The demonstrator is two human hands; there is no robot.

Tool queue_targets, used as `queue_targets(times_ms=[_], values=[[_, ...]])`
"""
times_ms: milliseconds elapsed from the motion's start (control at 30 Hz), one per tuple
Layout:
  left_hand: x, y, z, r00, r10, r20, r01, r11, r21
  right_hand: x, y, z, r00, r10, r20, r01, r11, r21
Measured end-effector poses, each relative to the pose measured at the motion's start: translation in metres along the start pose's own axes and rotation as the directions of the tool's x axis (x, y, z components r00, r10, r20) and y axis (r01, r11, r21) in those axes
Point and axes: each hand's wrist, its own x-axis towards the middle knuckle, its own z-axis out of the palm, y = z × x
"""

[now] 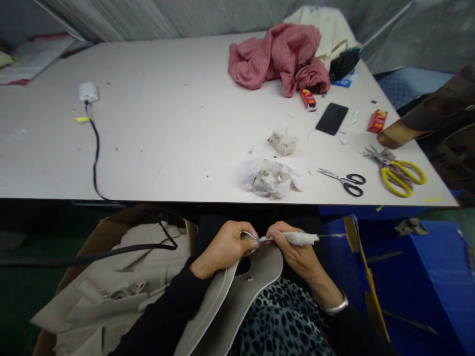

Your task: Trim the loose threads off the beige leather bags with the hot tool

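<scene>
A pale grey sheet piece [254, 281] with a dark round opening lies over the lap, its upper edge reaching my hands. My left hand [233, 244] is closed on that edge, and a thin cord loops at its fingertips. My right hand [295, 249] is wrapped round a tool with a white wrapped handle [301, 239]; a thin metal shaft sticks out to the right. The tool's other end points left and meets the cord between both hands. The fingertips of the two hands are a small gap apart.
On the table [156, 123] are black-handled scissors [347, 183], yellow-handled scissors [399, 173], crumpled plastic [269, 178], a black phone [332, 118] and red cloth [276, 57]. A box of pale pieces [137, 277] stands at the left, a blue bin [423, 277] at the right. A black cable [97, 158] hangs over the edge.
</scene>
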Motion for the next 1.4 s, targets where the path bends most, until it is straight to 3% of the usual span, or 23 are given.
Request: queue_targets(times_ms=[133,267,433,533,700,833,933,1033,1233,1333,1400], values=[[0.002,-0.003,-0.003,1.0,-0.008,-0.026,0.008,1.0,0.002,-0.007,0.011,0.013,0.991,0.033,-0.133,-0.02,0.995,0.1],[0.002,-0.005,-0.012,0.994,0.044,-0.096,-0.043,0.999,0.019,0.007,0.01,0.012,0.933,0.059,-0.356,0.0,0.986,0.164],[-0.004,-0.007,-0.027,0.98,0.051,-0.193,-0.07,0.993,-0.09,0.046,0.004,-0.01,0.822,-0.123,-0.556,0.134,0.991,-0.021],[-0.008,-0.012,-0.035,0.965,0.024,-0.26,-0.086,0.97,-0.229,0.066,0.006,-0.019,0.807,-0.231,-0.543,0.17,0.972,-0.161],[-0.012,-0.022,-0.048,0.951,0.008,-0.309,-0.125,0.924,-0.362,0.079,0.01,-0.023,0.834,-0.302,-0.461,0.19,0.943,-0.274],[-0.014,-0.023,-0.053,0.953,0.013,-0.304,-0.12,0.935,-0.334,0.083,0.003,-0.027,0.859,-0.349,-0.375,0.19,0.897,-0.4],[-0.014,-0.023,-0.052,0.954,0.039,-0.297,-0.123,0.955,-0.27,0.088,-0.006,-0.03,0.886,-0.387,-0.257,0.172,0.787,-0.593],[-0.016,-0.023,-0.052,0.956,0.067,-0.286,-0.139,0.962,-0.237,0.094,-0.01,-0.031,0.888,-0.385,-0.25,0.104,0.699,-0.708],[-0.019,-0.02,-0.053,0.965,0.026,-0.26,-0.109,0.944,-0.312,0.09,-0.008,-0.031,0.864,-0.475,-0.166,0.272,0.719,-0.639],[-0.017,-0.02,-0.051,0.974,-0.011,-0.228,-0.077,0.924,-0.376,0.077,-0.012,-0.024,0.816,-0.477,-0.326,0.265,0.81,-0.522],[-0.016,-0.019,-0.05,0.976,-0.029,-0.214,-0.059,0.917,-0.395,0.066,-0.017,-0.013,0.844,-0.367,-0.391,0.255,0.916,-0.31]])
